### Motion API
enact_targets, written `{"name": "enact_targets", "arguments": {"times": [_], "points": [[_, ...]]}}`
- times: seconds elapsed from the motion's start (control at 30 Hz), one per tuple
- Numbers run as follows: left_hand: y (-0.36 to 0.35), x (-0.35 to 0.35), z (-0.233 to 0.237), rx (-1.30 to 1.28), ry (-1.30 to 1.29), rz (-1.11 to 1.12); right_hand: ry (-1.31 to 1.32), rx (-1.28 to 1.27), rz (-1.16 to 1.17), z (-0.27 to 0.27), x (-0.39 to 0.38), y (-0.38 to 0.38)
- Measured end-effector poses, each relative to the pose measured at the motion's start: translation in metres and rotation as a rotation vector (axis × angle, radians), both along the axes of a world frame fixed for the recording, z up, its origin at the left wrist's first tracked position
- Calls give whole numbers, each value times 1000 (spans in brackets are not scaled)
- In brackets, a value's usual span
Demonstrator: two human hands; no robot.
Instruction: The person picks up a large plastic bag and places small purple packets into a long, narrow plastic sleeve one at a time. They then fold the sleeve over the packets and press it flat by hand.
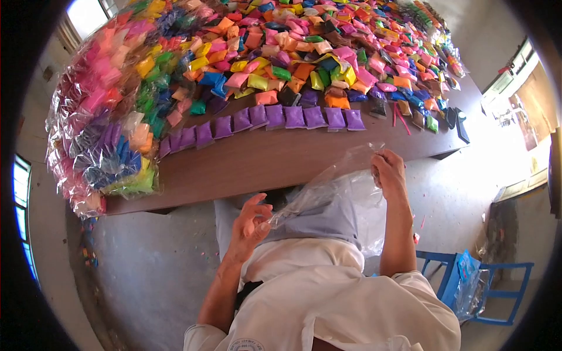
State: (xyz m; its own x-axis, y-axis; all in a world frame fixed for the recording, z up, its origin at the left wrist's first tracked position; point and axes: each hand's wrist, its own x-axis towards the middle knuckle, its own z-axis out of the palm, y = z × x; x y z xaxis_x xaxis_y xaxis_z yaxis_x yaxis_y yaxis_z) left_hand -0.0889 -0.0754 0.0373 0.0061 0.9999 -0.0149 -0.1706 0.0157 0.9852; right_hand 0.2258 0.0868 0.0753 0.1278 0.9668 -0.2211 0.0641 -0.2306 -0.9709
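Note:
A clear plastic bag (328,190) is stretched between my two hands, in front of my lap. My right hand (387,169) is closed on its upper right end, near the table edge. Lower and to the left, my left hand (253,221) pinches the bag's other end, with some fingers raised. Beyond the bag, a curved row of small purple packets (294,117) lies along the near part of the brown table (281,155). Neither hand touches the packets.
Heaped multicoloured packets (304,44) cover the back of the table. Large clear bags of packets (96,117) stand at its left. Dark scissors (462,124) lie at the right corner, pink strips (401,119) nearby. A blue chair (448,281) holding plastic stands at the lower right.

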Motion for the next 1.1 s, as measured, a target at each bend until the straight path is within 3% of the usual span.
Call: {"name": "enact_targets", "arguments": {"times": [0.33, 0.43, 0.53, 0.83, 1.03, 1.1], "points": [[-4, 2, -5, -55, 42, 28, 11, -40, 36, -20, 1, -1], [3, 2, -21, 7, 266, 131, 22, -61, 129, -20, -10, -12], [4, 1, -20, -33, 195, 184, 71, -3, 176, -14, -16, -19], [1, 5, -9, -99, 24, 61, -73, 251, 175, -18, -1, -18], [3, 7, -16, -134, -54, 50, -219, 299, 114, -23, 3, -17], [4, 6, -20, -158, -89, 80, -402, 480, 140, -27, 5, -15]]}}
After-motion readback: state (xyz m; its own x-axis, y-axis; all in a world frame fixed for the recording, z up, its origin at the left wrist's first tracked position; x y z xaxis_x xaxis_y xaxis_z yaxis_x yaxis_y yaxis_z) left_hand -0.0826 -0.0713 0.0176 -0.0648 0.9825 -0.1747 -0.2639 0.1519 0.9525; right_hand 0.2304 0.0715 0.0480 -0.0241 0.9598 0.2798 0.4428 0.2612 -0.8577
